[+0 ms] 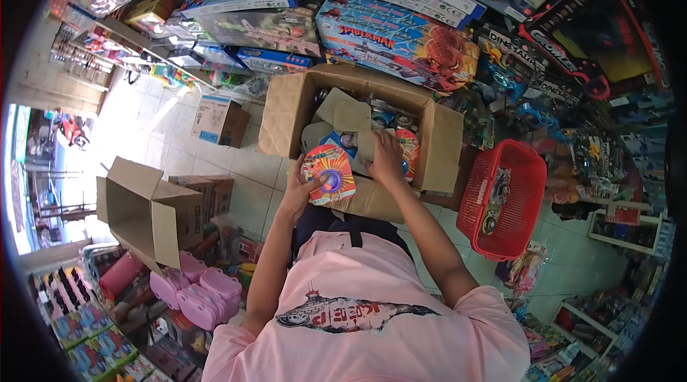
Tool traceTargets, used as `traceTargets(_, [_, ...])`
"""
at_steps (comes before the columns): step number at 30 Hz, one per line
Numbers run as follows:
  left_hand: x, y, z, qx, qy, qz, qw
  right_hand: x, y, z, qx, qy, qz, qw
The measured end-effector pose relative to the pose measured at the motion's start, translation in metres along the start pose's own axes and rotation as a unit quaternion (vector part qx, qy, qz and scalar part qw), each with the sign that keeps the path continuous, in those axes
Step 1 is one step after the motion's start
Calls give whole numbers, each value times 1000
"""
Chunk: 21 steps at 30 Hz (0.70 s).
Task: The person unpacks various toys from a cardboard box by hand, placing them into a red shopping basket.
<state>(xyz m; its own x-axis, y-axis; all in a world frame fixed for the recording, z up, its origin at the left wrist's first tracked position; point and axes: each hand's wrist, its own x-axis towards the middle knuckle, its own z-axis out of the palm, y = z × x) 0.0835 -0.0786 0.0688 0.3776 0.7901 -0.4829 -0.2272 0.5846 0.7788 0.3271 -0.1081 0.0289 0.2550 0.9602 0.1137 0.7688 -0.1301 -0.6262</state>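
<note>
Left hand (296, 190) fingers grip the orange card (339, 160) at its left edge; right hand (387, 160) fingers touch a grey card (365, 144) over the carton (441, 147), grip unclear.

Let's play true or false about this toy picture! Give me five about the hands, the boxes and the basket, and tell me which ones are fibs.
1. The left hand holds a bright card with a round purple toy on it. True.
2. The basket is blue. False: the basket is red.
3. The big cardboard box in front of the person has its flaps open. True.
4. The right hand is inside the basket. False: the right hand is over at the big cardboard box.
5. The person's shirt is plain green. False: it is pink with a dark picture on it.
</note>
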Motion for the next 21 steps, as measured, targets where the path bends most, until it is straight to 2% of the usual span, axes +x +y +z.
traceTargets(2, [-11, -1, -7, -2, 3, 12, 1000, 0, 13, 7, -199, -125, 69, 969])
traceTargets(3, [-16, -1, -9, -3, -1, 26, 1000, 3, 22, 15, -205, -169, 83, 960])
traceTargets(5, [-30, 3, -6, -7, 6, 30, 999, 4, 47, 41, -213, -151, 61, 963])
traceTargets(7, [-41, 0, -9, -12, 13, 36, 999, 8, 55, 41, -221, -130, 37, 966])
traceTargets(10, [-55, -9, -15, -7, 12, 27, 1000, 13, 57, 25, -163, -114, 20, 980])
traceTargets(12, [-65, -16, -14, -14, 22, 45, 999, 13, 55, 10, -70, -100, 51, 991])
traceTargets(13, [-70, -20, -15, -14, 21, 49, 998, 11, 53, 5, -71, -97, 48, 992])
traceTargets(15, [-80, -27, -14, -32, 35, 47, 998, 3, 51, -5, 115, 9, 78, 990])
traceTargets(16, [-86, -30, -12, -33, 33, 50, 998, -2, 52, -12, 114, 11, 75, 990])
traceTargets(18, [-101, -38, -6, -64, 60, 58, 994, -16, 53, -29, 298, 23, 85, 950])
traceTargets(19, [-109, -43, -3, -65, 59, 58, 994, -27, 51, -37, 426, 0, 144, 893])
traceTargets(20, [-119, -49, 0, -82, 56, 55, 993, -39, 49, -44, 424, -2, 144, 894])
traceTargets(21, [-129, -56, 3, -100, 53, 52, 992, -51, 45, -51, 519, -4, 166, 839])
